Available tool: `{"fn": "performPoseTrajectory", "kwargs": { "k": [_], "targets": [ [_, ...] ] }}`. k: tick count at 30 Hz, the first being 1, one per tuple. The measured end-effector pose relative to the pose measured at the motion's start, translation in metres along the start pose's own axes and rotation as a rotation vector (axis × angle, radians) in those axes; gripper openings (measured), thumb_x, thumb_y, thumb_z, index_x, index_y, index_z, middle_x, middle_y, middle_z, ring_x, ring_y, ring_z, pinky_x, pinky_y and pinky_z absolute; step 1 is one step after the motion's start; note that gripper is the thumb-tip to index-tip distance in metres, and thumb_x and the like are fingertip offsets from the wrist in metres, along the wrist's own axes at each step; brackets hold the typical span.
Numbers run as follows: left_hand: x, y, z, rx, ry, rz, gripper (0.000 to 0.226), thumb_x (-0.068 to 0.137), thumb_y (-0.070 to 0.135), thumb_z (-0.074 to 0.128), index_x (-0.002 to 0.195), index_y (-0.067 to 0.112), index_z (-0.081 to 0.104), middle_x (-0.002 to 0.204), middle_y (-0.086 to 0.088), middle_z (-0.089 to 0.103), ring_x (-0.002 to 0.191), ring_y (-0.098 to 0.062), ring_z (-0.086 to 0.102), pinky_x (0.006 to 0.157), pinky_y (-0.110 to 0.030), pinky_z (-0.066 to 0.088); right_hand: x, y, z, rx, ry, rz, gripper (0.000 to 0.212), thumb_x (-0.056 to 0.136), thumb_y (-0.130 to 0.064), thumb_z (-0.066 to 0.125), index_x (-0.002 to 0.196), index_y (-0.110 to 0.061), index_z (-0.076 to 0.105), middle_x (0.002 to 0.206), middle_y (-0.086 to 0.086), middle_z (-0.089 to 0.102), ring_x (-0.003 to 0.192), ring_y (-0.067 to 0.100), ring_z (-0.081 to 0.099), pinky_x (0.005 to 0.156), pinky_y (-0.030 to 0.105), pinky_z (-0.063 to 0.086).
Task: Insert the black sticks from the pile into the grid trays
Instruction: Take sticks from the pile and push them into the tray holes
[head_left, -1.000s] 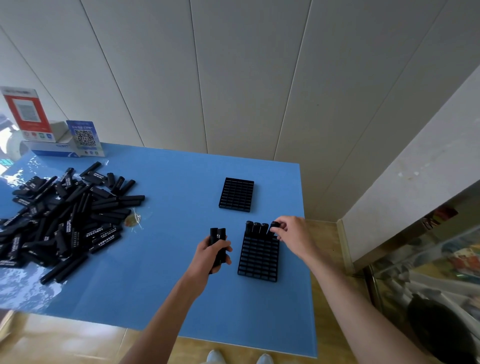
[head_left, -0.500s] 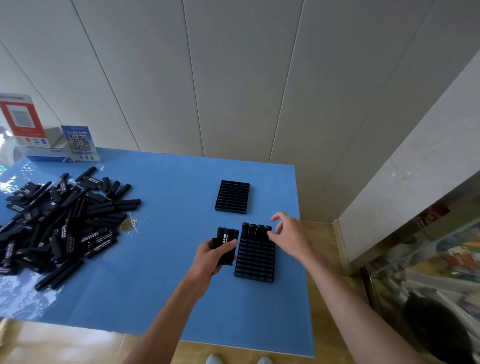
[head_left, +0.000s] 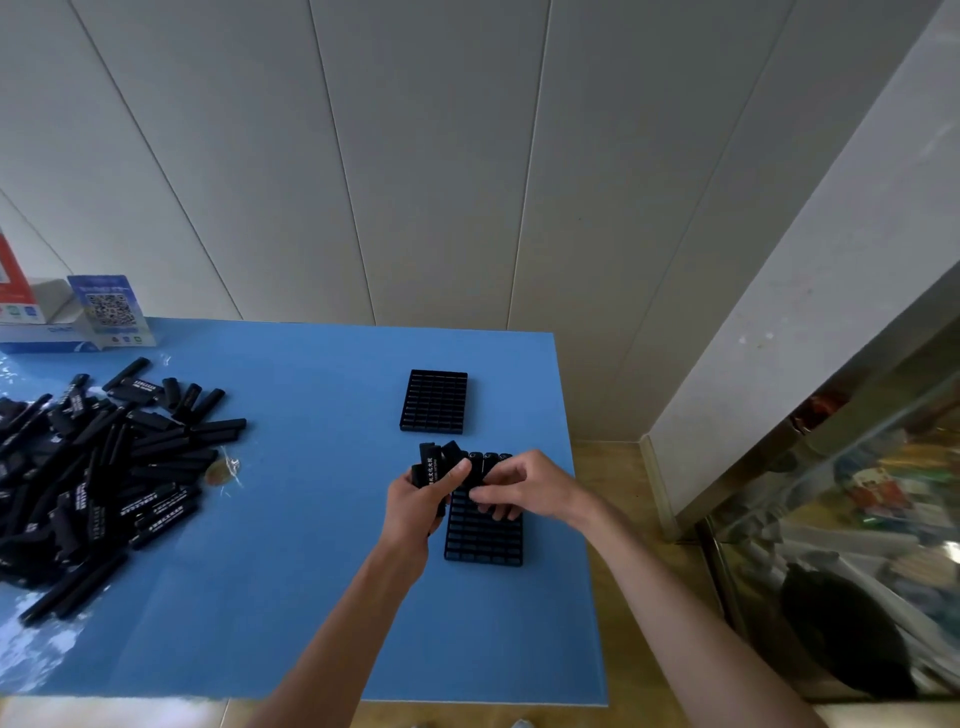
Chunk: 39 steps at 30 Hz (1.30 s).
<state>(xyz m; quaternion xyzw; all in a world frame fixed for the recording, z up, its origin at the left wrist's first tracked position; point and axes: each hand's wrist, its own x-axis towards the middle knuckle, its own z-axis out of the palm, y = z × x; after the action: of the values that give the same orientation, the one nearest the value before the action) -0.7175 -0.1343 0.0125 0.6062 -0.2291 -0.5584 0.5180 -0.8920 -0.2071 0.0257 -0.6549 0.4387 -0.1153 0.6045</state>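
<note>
- The left hand (head_left: 415, 506) grips a small bunch of black sticks (head_left: 434, 462), thumb across them, at 9 o'clock of the near tray (head_left: 483, 535).
- The right hand (head_left: 524, 486), fingers curled, reaches to that bunch over the tray's 12 o'clock end, where sticks stand in a row (head_left: 491, 460); whether it pinches one, I cannot tell.
- The far tray (head_left: 434, 401) lies at 12 o'clock of the near one.
- The pile (head_left: 98, 467) lies on the blue table (head_left: 311, 571), at 9 o'clock of the trays.

Blue table (head_left: 291, 571), pile of black sticks (head_left: 98, 483) at left, two grid trays (head_left: 434, 401) right of centre, QR signs (head_left: 110, 310) at back-left corner
</note>
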Motion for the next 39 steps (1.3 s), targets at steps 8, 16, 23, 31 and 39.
{"fn": "performPoseTrajectory", "kwargs": {
  "k": [8, 16, 23, 31, 39],
  "targets": [
    [-0.001, -0.003, -0.001, -0.066, 0.002, -0.020, 0.036, 0.085, 0.034, 0.079, 0.103, 0.003, 0.072, 0.062, 0.002, 0.047, 0.050, -0.009, 0.033, 0.043, -0.022, 0.026, -0.004, 0.004, -0.008, 0.108, 0.054, -0.028, 0.018, 0.089, -0.024, 0.076, 0.102, -0.013, 0.077, 0.090, 0.009, 0.078, 0.076, 0.024, 0.074, 0.067, 0.027, 0.056],
    [0.000, -0.006, -0.015, -0.061, 0.091, -0.049, 0.031, 0.087, 0.037, 0.077, 0.096, 0.009, 0.066, 0.084, -0.002, 0.065, 0.054, -0.008, 0.045, 0.044, -0.021, 0.033, -0.001, 0.000, -0.023, 0.240, 0.219, -0.089, 0.018, 0.085, -0.015, 0.080, 0.098, -0.003, 0.076, 0.087, 0.015, 0.076, 0.076, 0.028, 0.072, 0.073, 0.032, 0.061],
    [-0.002, -0.009, -0.026, -0.055, 0.068, -0.066, 0.027, 0.087, 0.030, 0.079, 0.097, 0.009, 0.067, 0.074, 0.000, 0.063, 0.054, -0.010, 0.049, 0.044, -0.021, 0.032, -0.001, 0.000, -0.033, 0.245, 0.321, -0.037, 0.020, 0.083, -0.020, 0.081, 0.096, -0.005, 0.076, 0.077, 0.021, 0.072, 0.053, 0.024, 0.063, 0.051, 0.028, 0.053],
    [-0.003, -0.009, -0.032, -0.044, 0.062, -0.062, 0.024, 0.087, 0.026, 0.079, 0.098, 0.008, 0.068, 0.070, 0.002, 0.063, 0.053, -0.011, 0.048, 0.045, -0.022, 0.031, 0.006, 0.013, -0.036, 0.096, 0.304, 0.051, 0.023, 0.087, -0.020, 0.079, 0.092, 0.001, 0.070, 0.072, 0.019, 0.067, 0.058, 0.033, 0.069, 0.054, 0.035, 0.059],
    [0.000, -0.008, -0.036, -0.010, 0.022, -0.108, 0.012, 0.095, 0.020, 0.068, 0.100, 0.010, 0.063, 0.077, -0.002, 0.059, 0.057, -0.011, 0.048, 0.046, -0.023, 0.029, 0.016, 0.027, -0.037, -0.492, 0.437, 0.004, 0.005, 0.091, -0.014, 0.070, 0.090, -0.012, 0.065, 0.066, 0.001, 0.071, 0.059, 0.011, 0.070, 0.069, 0.036, 0.061]
  ]
}}
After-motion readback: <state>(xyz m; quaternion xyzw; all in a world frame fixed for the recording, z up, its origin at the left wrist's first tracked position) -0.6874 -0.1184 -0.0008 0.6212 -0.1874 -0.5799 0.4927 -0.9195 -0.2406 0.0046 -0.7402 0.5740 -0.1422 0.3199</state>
